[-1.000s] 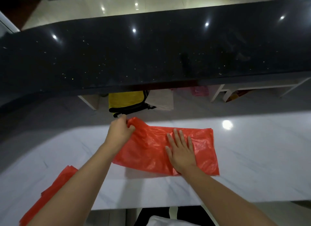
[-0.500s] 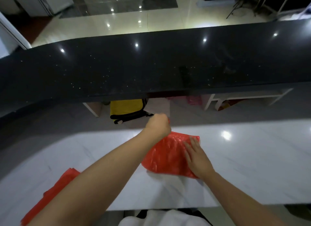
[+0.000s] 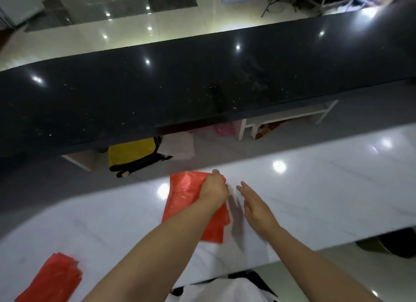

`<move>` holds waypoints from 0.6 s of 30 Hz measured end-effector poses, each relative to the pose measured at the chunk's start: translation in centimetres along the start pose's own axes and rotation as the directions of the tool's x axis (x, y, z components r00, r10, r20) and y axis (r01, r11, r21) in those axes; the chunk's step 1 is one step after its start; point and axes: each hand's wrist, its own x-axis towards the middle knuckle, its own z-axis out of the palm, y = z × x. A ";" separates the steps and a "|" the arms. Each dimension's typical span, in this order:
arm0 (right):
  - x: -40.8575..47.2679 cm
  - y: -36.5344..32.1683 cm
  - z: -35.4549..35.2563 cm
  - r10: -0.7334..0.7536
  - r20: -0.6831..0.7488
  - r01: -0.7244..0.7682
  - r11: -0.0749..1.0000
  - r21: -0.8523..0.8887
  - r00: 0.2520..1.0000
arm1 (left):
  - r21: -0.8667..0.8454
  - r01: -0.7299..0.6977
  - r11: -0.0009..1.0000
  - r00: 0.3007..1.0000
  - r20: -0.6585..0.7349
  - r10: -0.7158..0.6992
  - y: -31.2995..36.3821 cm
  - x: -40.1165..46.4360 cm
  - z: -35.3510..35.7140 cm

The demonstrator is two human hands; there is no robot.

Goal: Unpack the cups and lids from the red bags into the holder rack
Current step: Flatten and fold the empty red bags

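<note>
Folded red bag on the white bench, long axis running away from you | your left hand grips its far right corner | your right hand, released and flat, hovers just right of the bag, nearer its free edge.

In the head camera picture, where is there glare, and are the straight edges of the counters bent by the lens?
Head view: round lamp glare sits on the white marble counter and the black counter; both counters' edges bow, as with a wide-angle lens; the right hand casts a soft shadow beside the folded red bag.
</note>
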 end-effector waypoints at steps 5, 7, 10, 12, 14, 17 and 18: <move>-0.6 0.1 0.1 -0.070 0.051 0.074 0.994 -0.084 0.996 | -0.173 -0.003 0.985 1.000 -0.019 -0.001 -0.5 -0.2 0.9; -0.5 -0.5 0.3 -0.099 0.056 0.107 0.983 -0.151 0.993 | -0.286 0.029 0.958 0.999 -0.031 -0.040 -1.0 -0.5 0.6; -0.2 -2.1 0.7 -0.178 0.145 0.213 0.934 -0.287 0.973 | -0.403 0.010 0.915 0.994 -0.095 -0.052 -2.3 -1.5 -0.5; 0.0 -3.2 1.0 -0.227 0.212 0.290 0.894 -0.342 0.951 | -0.344 -0.143 0.928 0.975 -0.213 0.071 -3.9 -2.8 -1.3; 0.1 -4.0 1.4 -0.250 0.211 0.310 0.891 -0.332 0.945 | -0.128 -0.272 0.954 0.904 -0.372 0.209 -6.7 -4.3 -1.7; -0.1 -4.2 1.6 -0.234 0.223 0.290 0.918 -0.269 0.946 | 0.056 -0.119 0.991 0.874 -0.469 0.131 -11.9 -6.4 -1.6; -0.2 -4.1 1.7 -0.234 0.228 0.285 0.931 -0.227 0.945 | 0.028 -0.012 1.000 0.901 -0.433 0.023 -13.3 -6.8 -1.5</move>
